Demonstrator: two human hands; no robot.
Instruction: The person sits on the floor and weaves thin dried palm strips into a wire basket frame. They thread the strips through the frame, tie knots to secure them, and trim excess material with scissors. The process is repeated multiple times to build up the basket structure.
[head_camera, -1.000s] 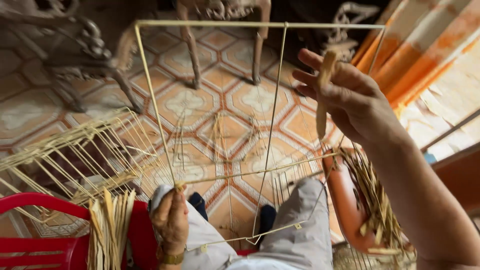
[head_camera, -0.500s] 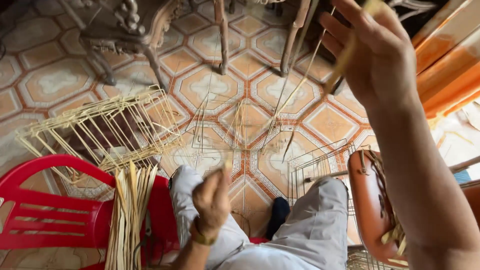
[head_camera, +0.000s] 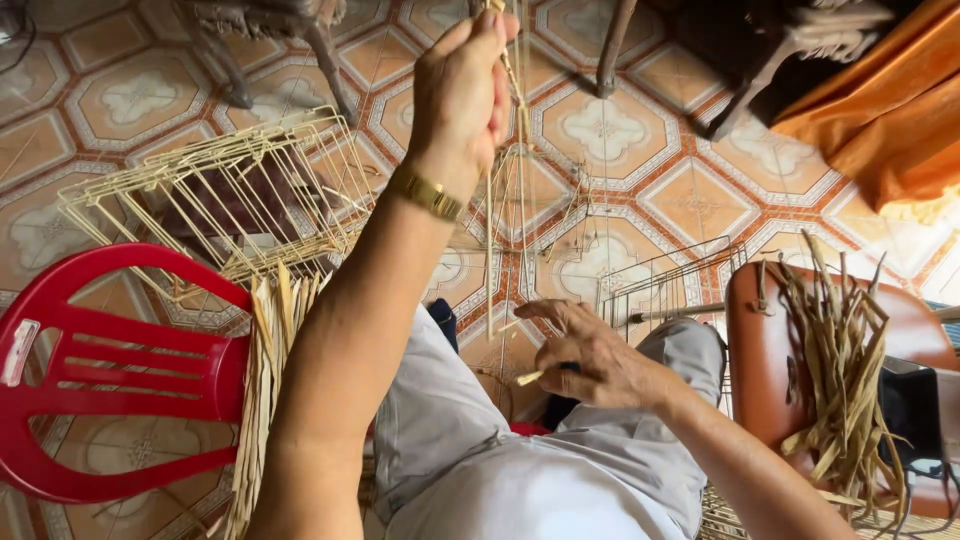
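**Thin sticks held up high**

The right hand (head_camera: 590, 355) is resting just above the knees, pinching a short strip (head_camera: 530, 377) between its fingers. Above the knees, the left hand (head_camera: 462, 85) is closing tight around the top of the long thin sticks (head_camera: 505, 200), which are hanging down toward the knees. The sticks look light, stiff and easy to snap, so holding them near an end seems best. Left of the knees, a red chair (head_camera: 110, 375) is standing, with a stick cage (head_camera: 215, 195) lying beyond it.
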